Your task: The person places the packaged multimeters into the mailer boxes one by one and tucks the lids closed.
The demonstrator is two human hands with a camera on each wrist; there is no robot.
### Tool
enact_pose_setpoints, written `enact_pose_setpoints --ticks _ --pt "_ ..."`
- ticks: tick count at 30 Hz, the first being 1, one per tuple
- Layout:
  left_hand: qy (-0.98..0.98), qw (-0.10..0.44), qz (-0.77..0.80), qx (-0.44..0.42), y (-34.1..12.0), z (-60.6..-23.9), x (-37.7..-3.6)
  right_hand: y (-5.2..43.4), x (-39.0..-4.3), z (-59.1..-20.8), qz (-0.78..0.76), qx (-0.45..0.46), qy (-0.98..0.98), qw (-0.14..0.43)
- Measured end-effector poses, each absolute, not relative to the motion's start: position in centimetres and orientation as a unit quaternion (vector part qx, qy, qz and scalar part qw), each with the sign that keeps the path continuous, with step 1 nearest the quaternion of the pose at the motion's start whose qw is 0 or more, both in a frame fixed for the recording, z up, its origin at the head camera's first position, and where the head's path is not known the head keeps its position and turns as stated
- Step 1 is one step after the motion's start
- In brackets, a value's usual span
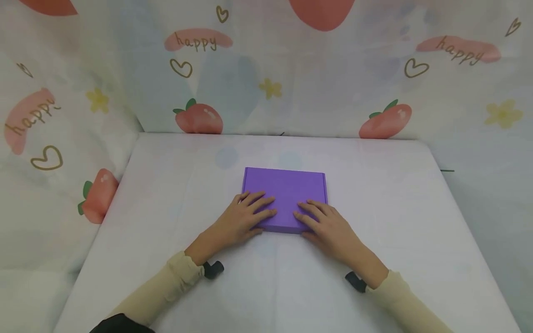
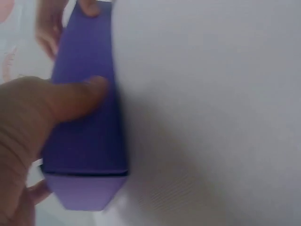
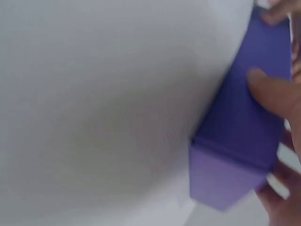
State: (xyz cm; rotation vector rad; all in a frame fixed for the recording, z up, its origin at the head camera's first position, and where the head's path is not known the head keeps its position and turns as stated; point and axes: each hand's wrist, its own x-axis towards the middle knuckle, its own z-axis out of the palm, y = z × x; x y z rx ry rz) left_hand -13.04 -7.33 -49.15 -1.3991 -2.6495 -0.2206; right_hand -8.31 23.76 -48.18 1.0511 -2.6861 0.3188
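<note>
A flat purple box (image 1: 287, 187) with a closed lid lies on the white-covered table, its long front side toward me. At its front left corner my left hand (image 1: 241, 218) grips it, fingers spread over the lid and thumb at the front side. My right hand (image 1: 333, 230) holds the front right corner in the same way. The left wrist view shows the left thumb (image 2: 77, 100) against the front face of the box. In the right wrist view the right thumb (image 3: 273, 92) presses that same face. The inside of the box is hidden.
The table (image 1: 399, 194) has a white cloth with pale blue dots. Behind it and to the left hangs a patterned curtain (image 1: 266, 60) with fruit, hearts and "happy" lettering. Small black devices (image 1: 213, 269) are strapped at both wrists. A dark shape (image 1: 122, 323) shows at the bottom left.
</note>
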Motion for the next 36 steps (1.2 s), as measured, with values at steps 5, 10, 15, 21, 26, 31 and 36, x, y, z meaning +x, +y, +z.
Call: enact_pose_setpoints --ticks 5,10,15,21,26,31,36 --pt "-0.872 0.016 -0.055 -0.485 -8.4 -47.9 -13.3 25.5 -8.4 -47.1 0.067 0.399 -0.911 0.076" --pt "-0.860 -0.005 -0.069 -0.506 -9.1 -47.2 -13.6 26.2 -8.6 -46.8 0.053 0.427 -0.902 0.027" --pt "-0.858 -0.029 -0.073 -0.508 -9.4 -46.6 -13.4 26.4 -8.9 -46.8 0.061 0.438 -0.897 0.010" --pt "-0.855 -0.050 -0.070 -0.512 -9.6 -46.4 -12.7 26.2 -8.0 -47.0 0.069 0.435 -0.897 0.028" --pt "-0.850 -0.042 -0.085 -0.518 -9.7 -46.6 -12.5 25.8 -7.1 -46.7 0.045 0.437 -0.898 0.034" --pt "-0.850 -0.034 -0.090 -0.517 -9.8 -47.0 -12.6 25.5 -7.0 -46.6 0.030 0.434 -0.900 0.038" --pt "-0.852 -0.042 -0.073 -0.517 -9.7 -47.3 -12.7 25.8 -7.1 -46.8 0.021 0.427 -0.903 0.034"
